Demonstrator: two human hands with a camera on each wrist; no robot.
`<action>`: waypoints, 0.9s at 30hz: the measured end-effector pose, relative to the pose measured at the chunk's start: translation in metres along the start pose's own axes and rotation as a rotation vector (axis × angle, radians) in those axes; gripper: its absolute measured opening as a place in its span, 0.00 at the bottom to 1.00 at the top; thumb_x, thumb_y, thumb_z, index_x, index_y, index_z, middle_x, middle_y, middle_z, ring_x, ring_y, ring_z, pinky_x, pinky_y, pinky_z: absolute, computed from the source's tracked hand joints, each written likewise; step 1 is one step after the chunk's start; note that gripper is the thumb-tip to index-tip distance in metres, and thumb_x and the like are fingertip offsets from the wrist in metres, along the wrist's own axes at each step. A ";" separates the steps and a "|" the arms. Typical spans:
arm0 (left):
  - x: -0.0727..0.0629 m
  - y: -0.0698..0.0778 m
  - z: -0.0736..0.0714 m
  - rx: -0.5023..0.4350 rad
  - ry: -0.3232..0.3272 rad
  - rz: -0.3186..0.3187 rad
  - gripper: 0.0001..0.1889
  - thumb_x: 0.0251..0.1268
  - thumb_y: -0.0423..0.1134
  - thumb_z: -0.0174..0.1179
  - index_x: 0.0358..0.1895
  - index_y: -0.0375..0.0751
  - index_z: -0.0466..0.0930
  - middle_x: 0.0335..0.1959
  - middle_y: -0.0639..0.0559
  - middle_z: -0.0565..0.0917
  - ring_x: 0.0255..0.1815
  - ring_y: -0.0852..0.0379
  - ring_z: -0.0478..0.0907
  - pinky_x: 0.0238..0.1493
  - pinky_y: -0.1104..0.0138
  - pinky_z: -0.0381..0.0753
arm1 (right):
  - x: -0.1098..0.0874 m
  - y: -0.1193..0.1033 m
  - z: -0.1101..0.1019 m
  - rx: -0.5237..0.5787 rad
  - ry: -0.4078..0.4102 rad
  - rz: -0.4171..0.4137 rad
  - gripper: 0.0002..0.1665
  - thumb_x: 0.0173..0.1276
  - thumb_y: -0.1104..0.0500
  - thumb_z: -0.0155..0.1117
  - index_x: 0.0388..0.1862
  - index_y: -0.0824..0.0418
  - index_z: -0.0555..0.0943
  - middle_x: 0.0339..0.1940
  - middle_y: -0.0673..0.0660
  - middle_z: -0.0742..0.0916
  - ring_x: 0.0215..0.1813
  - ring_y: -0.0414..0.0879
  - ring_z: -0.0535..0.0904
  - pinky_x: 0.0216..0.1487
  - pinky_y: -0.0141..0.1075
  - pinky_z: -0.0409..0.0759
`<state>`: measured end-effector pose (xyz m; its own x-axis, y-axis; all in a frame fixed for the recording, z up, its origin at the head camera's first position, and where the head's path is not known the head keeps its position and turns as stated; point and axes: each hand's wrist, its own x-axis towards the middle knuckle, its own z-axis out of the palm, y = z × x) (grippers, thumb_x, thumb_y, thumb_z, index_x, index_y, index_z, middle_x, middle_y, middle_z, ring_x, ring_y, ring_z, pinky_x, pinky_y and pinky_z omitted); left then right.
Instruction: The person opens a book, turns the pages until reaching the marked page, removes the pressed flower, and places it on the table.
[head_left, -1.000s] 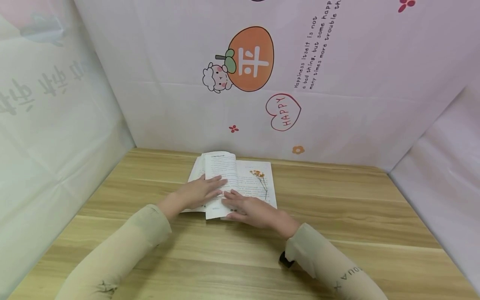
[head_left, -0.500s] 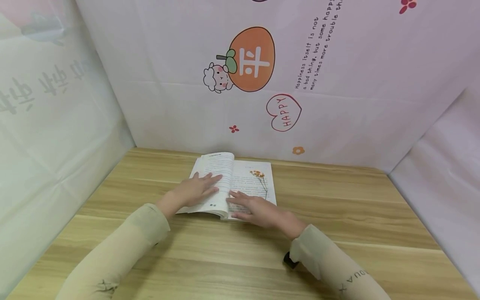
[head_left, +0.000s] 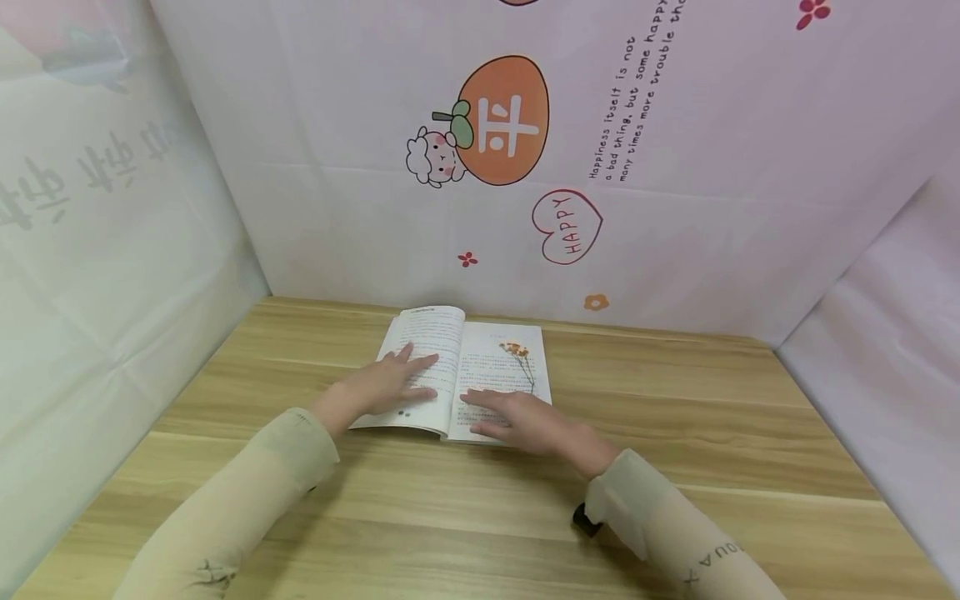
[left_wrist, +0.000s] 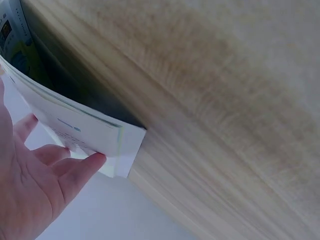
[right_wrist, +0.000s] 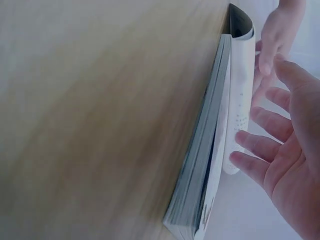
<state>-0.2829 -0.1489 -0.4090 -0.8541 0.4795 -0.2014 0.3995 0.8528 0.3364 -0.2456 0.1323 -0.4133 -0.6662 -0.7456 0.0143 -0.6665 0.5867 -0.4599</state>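
Observation:
An open book [head_left: 483, 346] lies near the far edge of the table, its printed pages facing up. My left hand [head_left: 384, 385] rests on the left page with fingers spread. On the lower part of the right page lies my right hand [head_left: 525, 421], its fingers fairly straight. A dried flower sprig [head_left: 516, 350] with orange blooms and thin stems is on the right page; the right hand is just below its stem end. In the left wrist view, fingertips touch the page, and the book's left side [left_wrist: 131, 147] arches off the table. The right wrist view shows the thick page block [right_wrist: 200, 145].
The wood-grain table [head_left: 450, 517] extends in front of the book and to both sides. Behind it rises a white printed cloth wall [head_left: 360, 233], close to the book's top edge. More white cloth stands at left and right. Something black [head_left: 585, 521] shows under the right cuff.
The leaf standing over the middle has gone over to the left and lies flatter under my left hand, baring more of the right page. My right hand has shifted slightly right.

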 end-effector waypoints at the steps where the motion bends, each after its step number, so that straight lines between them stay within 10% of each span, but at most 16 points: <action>1: 0.000 0.000 0.000 0.002 -0.003 0.006 0.41 0.77 0.67 0.48 0.84 0.53 0.52 0.83 0.32 0.45 0.77 0.23 0.49 0.69 0.32 0.60 | 0.000 0.001 -0.001 -0.004 0.004 0.001 0.31 0.81 0.49 0.59 0.77 0.59 0.71 0.74 0.57 0.76 0.73 0.51 0.72 0.71 0.48 0.70; 10: -0.003 0.003 -0.001 -0.019 -0.012 0.033 0.44 0.75 0.64 0.54 0.84 0.45 0.51 0.85 0.43 0.44 0.79 0.24 0.44 0.70 0.31 0.56 | -0.001 0.009 -0.012 -0.026 0.067 0.085 0.26 0.79 0.52 0.62 0.71 0.58 0.78 0.60 0.59 0.86 0.38 0.39 0.79 0.50 0.42 0.81; 18: -0.005 0.002 -0.001 -0.016 -0.014 0.024 0.44 0.75 0.64 0.54 0.84 0.45 0.50 0.85 0.48 0.47 0.80 0.27 0.43 0.70 0.33 0.59 | 0.002 0.020 -0.028 0.047 0.203 0.263 0.20 0.75 0.60 0.66 0.63 0.64 0.83 0.59 0.61 0.87 0.56 0.55 0.85 0.55 0.48 0.84; 27: -0.005 0.000 0.000 -0.055 -0.041 0.012 0.45 0.75 0.63 0.56 0.85 0.48 0.47 0.85 0.48 0.46 0.81 0.29 0.43 0.72 0.33 0.56 | 0.004 0.046 -0.037 0.230 0.305 0.477 0.15 0.76 0.61 0.63 0.56 0.67 0.85 0.48 0.61 0.89 0.51 0.54 0.84 0.49 0.46 0.84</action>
<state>-0.2785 -0.1511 -0.4075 -0.8345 0.4989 -0.2339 0.3898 0.8346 0.3892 -0.2910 0.1681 -0.4011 -0.9619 -0.2735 -0.0030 -0.2041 0.7250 -0.6578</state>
